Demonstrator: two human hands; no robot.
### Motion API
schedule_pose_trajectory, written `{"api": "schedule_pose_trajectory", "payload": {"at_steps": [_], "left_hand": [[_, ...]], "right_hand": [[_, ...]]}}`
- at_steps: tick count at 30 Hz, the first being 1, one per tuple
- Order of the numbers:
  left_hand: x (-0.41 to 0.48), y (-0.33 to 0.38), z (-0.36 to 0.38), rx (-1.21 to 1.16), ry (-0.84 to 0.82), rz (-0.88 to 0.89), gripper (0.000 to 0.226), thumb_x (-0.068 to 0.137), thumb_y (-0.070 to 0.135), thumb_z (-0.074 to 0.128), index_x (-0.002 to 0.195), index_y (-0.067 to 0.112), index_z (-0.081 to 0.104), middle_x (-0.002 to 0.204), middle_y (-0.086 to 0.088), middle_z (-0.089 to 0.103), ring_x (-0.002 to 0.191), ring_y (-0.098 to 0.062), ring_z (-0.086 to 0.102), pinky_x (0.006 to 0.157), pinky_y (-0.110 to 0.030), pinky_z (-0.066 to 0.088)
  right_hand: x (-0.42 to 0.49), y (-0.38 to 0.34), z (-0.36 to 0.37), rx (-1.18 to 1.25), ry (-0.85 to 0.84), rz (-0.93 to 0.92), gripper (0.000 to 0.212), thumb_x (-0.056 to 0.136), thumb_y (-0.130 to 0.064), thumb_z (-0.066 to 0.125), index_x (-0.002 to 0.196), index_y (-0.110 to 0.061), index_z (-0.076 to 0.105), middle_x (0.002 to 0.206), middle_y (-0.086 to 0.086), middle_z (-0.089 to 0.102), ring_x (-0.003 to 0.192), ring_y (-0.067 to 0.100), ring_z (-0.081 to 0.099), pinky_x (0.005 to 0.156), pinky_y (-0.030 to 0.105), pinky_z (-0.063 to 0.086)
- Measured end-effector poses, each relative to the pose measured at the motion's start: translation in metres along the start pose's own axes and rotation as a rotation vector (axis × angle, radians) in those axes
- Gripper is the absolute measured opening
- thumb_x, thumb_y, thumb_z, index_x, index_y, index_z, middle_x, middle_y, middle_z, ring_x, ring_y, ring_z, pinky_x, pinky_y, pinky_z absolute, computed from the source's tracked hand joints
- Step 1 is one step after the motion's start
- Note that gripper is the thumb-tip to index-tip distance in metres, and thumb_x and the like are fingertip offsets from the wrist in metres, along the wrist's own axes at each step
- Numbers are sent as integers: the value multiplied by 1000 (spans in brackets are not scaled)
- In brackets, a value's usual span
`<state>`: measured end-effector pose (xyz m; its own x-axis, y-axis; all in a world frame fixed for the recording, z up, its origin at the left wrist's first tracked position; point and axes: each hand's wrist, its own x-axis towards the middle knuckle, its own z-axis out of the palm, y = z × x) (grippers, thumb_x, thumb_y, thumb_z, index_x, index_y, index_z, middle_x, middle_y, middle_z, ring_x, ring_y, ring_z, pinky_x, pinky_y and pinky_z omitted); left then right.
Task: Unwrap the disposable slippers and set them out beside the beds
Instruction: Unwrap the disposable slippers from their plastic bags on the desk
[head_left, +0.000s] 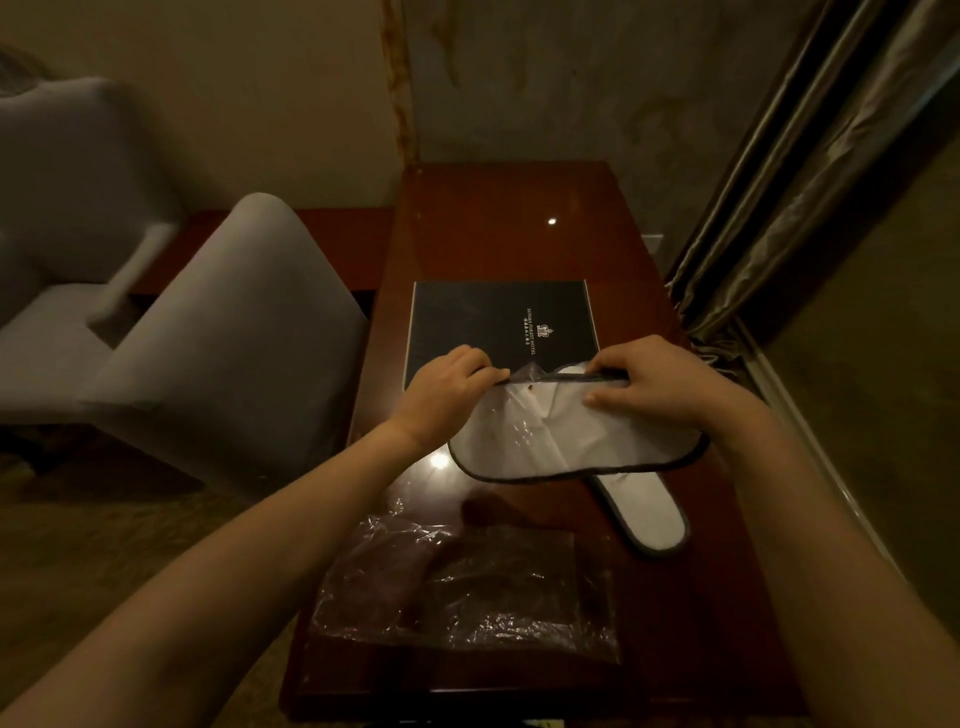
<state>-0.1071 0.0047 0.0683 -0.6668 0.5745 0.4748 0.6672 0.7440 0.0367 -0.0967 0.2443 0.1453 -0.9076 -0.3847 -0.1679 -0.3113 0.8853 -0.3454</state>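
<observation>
I see a white slipper (571, 441), grey-trimmed, half in clear wrap (531, 371) | left hand (452, 387) pinches wrap edge | right hand (660, 384) grips slipper top | second slipper (649, 519) flat on table (519, 223)

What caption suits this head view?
Unwrapping slippers: left hand and right hand grip a white slipper over the desk, empty wrapper nearby.

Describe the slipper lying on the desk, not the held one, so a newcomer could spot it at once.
Find the dark red desk beside the curtain. On its right side, just nearer than the left hand and right hand, a white slipper lies flat, partly under the held slipper. No hand holds it, and its grey-trimmed end points toward the camera.
</observation>
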Motion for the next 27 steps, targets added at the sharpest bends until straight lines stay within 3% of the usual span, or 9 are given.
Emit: {"api": "schedule_pose_trajectory", "payload": {"at_steps": [3, 6, 8, 10, 14, 18, 20, 23, 27], "left_hand": [[1, 3, 1, -153, 33, -178, 27, 83, 12, 67, 109, 6, 68, 93, -15, 68, 82, -27, 65, 62, -32, 53], [-1, 8, 7, -418, -95, -377, 58, 89, 37, 56, 141, 19, 39, 131, -12, 51, 119, -23, 47, 95, -32, 42], [-7, 12, 11, -417, -260, -311, 84, 81, 51, 60, 149, 25, 17, 154, -9, 26, 141, -22, 23, 110, -35, 26], [-17, 13, 17, -294, -352, -206, 94, 79, 53, 60, 148, 26, 2, 160, -8, 9, 147, -20, 5, 116, -38, 18], [-34, 1, 27, -73, -277, -101, 73, 90, 14, 56, 144, 20, 8, 156, -14, 21, 144, -25, 17, 111, -42, 37], [-38, -6, 31, -69, -250, -41, 93, 69, -21, 55, 145, 13, 13, 153, -10, 21, 140, -24, 22, 88, -28, 50], [-39, -15, 31, -57, -273, -61, 93, 67, -24, 49, 145, 11, 14, 154, -9, 20, 141, -24, 20, 81, -25, 51], [-53, -40, 31, 10, -380, -189, 88, 76, -22, 39, 148, 16, 7, 154, 1, -4, 147, -19, 8, 91, -26, 50], [-59, -44, 39, 21, -533, -143, 83, 83, -16, 35, 150, 22, 4, 160, 2, -2, 147, -15, 2, 105, -29, 42]], "right_hand": [[-2, 1, -4, -44, 62, 21, 22, 84, -40, 58, 101, -26, 60, 88, -5, 58, 77, 10, 54, 62, 24, 44], [-1, 6, -6, 27, 113, 37, 19, 83, -39, 58, 96, -25, 59, 86, -4, 58, 77, 12, 56, 65, 28, 47], [1, 11, -6, 128, 116, 38, 16, 83, -38, 59, 92, -26, 58, 83, -6, 57, 76, 10, 55, 64, 26, 46], [0, 18, -6, 220, 121, 50, 16, 82, -39, 60, 91, -26, 59, 82, -9, 57, 76, 7, 55, 62, 23, 42], [-3, 26, -10, 291, 120, 114, 19, 82, -39, 62, 92, -23, 60, 83, -6, 58, 76, 9, 55, 60, 21, 39], [-5, 24, -14, 299, 57, 140, 20, 84, -37, 61, 94, -20, 61, 82, -4, 58, 75, 11, 57, 60, 22, 41], [-11, 23, -18, 324, 38, 159, 19, 85, -35, 60, 95, -19, 61, 83, -1, 60, 75, 13, 58, 60, 22, 43], [-27, 32, -33, 366, 55, 210, 17, 84, -36, 62, 93, -21, 62, 83, 0, 62, 74, 14, 61, 58, 24, 42], [-36, 42, -42, 529, 125, 271, 18, 82, -35, 64, 93, -21, 64, 85, 0, 65, 77, 16, 63, 58, 25, 43]]}}
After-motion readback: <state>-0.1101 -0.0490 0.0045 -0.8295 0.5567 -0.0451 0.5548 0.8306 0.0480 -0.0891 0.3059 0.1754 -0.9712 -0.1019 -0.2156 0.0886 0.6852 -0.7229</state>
